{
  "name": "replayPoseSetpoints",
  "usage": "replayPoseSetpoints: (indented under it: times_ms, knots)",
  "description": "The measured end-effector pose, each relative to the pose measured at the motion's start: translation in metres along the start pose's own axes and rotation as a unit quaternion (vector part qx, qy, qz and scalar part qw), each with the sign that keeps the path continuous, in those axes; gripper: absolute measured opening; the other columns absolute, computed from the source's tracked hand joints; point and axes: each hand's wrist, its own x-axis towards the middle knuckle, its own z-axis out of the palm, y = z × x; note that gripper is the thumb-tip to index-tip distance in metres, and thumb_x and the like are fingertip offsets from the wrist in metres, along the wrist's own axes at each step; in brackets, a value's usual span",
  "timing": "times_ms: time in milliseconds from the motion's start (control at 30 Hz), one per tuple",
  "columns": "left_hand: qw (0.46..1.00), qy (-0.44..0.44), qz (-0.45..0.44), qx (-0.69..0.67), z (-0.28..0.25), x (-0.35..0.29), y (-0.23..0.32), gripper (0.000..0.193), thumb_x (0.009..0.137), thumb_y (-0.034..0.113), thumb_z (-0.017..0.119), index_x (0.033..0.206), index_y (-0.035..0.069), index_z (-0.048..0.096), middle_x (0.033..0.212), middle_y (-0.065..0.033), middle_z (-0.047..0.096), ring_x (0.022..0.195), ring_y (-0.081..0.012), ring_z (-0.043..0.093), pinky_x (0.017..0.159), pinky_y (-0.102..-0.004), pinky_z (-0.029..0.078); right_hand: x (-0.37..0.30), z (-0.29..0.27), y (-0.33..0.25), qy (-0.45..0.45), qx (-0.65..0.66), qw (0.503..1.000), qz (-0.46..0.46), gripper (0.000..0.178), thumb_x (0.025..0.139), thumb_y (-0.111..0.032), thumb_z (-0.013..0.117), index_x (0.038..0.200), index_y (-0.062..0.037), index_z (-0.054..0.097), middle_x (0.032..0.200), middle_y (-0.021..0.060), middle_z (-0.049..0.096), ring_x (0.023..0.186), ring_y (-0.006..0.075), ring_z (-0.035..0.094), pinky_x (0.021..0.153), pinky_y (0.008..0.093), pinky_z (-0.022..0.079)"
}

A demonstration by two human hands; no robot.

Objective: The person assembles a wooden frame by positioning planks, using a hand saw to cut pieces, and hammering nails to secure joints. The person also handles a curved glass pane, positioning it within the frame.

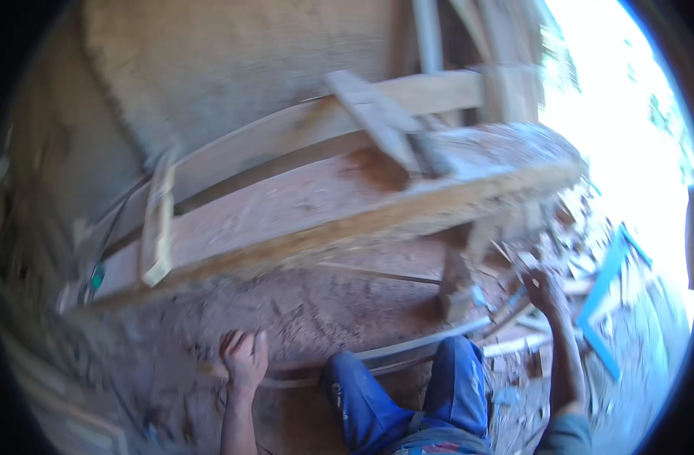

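My left hand is held low over the dusty floor, left of my knees. Its fingers are curled into a fist with the thumb alongside, and nothing shows sticking out of it. Far to the right, my right hand is raised beside the bench leg, fingers bent together. A small pale patch shows at its fingertips; blur hides what it is. Ahead of me stands a long, thick wooden bench, its top dusted with reddish sawdust.
A wooden crosspiece lies across the bench's left end, another board across its middle. A curved strip runs behind my knees. Wood scraps and a blue angled frame litter the right side, near a bright opening.
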Motion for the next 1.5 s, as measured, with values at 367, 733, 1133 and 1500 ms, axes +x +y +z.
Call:
replayPoseSetpoints:
  times_ms: [367,733,1133,1500]
  knots:
    - [0.965,0.150,0.132,0.171,0.016,0.107,0.075,0.051,0.097,0.032,0.058,0.140,0.006,0.048,0.143,-0.0181,0.044,0.132,-0.0390,0.041,0.109,-0.0525,0.034,0.030,0.042,0.011,0.161,0.185,0.963,0.115,0.037,0.101,-0.030,0.044,0.132,-0.0107,0.051,0.099,0.0173,0.068,0.098,0.0369,0.063,0.086,0.0447,0.047]
    - [0.954,0.180,0.102,0.217,0.018,0.118,0.082,0.057,0.097,0.039,0.057,0.142,0.004,0.047,0.136,-0.0152,0.047,0.126,-0.0339,0.043,0.105,-0.0470,0.035,0.080,0.068,0.018,0.078,0.258,0.959,0.087,0.038,0.101,-0.032,0.043,0.130,-0.0093,0.052,0.090,0.0117,0.072,0.094,0.0331,0.067,0.083,0.0448,0.049]
    - [0.963,0.186,0.045,0.188,0.033,0.117,0.094,0.060,0.096,0.037,0.060,0.143,0.002,0.045,0.140,-0.0175,0.044,0.128,-0.0343,0.043,0.104,-0.0482,0.035,0.047,0.045,0.021,0.160,0.310,0.928,0.128,0.032,0.101,-0.029,0.051,0.118,-0.0040,0.063,0.101,0.0177,0.069,0.093,0.0324,0.068,0.081,0.0405,0.051]
    - [0.908,0.250,-0.221,0.253,-0.008,-0.075,-0.059,0.089,0.086,0.045,0.072,0.152,0.005,0.028,0.150,-0.0268,0.033,0.138,-0.0393,0.036,0.111,-0.0508,0.033,0.006,0.065,0.011,0.225,0.252,0.928,0.155,0.036,0.098,-0.031,0.057,0.123,-0.0040,0.060,0.109,0.0168,0.065,0.105,0.0324,0.062,0.090,0.0404,0.048]
